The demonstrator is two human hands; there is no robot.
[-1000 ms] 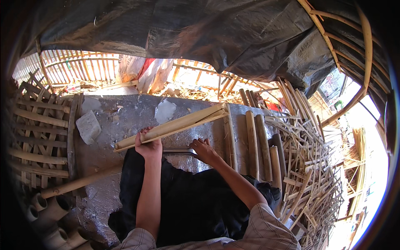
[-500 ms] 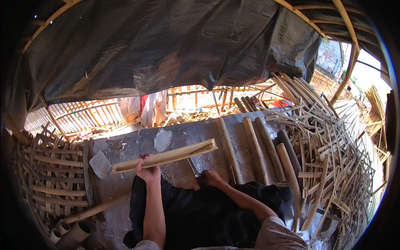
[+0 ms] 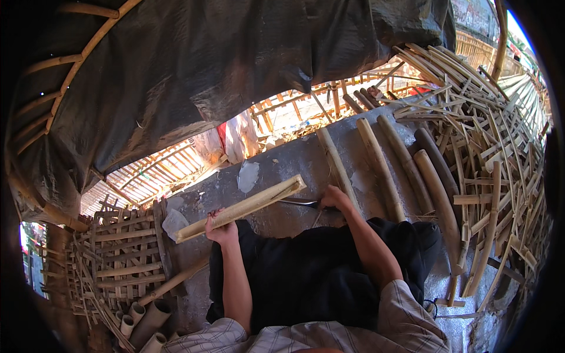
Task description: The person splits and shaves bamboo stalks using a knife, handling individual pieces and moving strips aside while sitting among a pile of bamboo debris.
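Note:
My left hand (image 3: 222,229) is closed round the lower left part of a pale split bamboo length (image 3: 250,206), which slants up to the right above my lap. A darker hollow runs along its far right end. In my right hand (image 3: 334,198), closed round the handle, is a knife (image 3: 299,202) with a curved metal blade. The blade points left, just below the bamboo's right end; whether the two touch I cannot tell. The handle is mostly hidden by my fingers. Dark cloth (image 3: 306,270) covers my lap.
Several bamboo poles (image 3: 381,167) lie side by side on the grey floor (image 3: 282,162) to the right. Beyond them is a large heap of split strips (image 3: 488,153). A woven bamboo panel (image 3: 126,250) and cut tubes (image 3: 150,320) stand left, near a stone (image 3: 175,223). A dark tarp (image 3: 235,65) hangs ahead.
My right hand has moved up and outward to the right, and the blade has turned from steep to nearly level. The left hand still grips the bamboo. The whole view has tilted.

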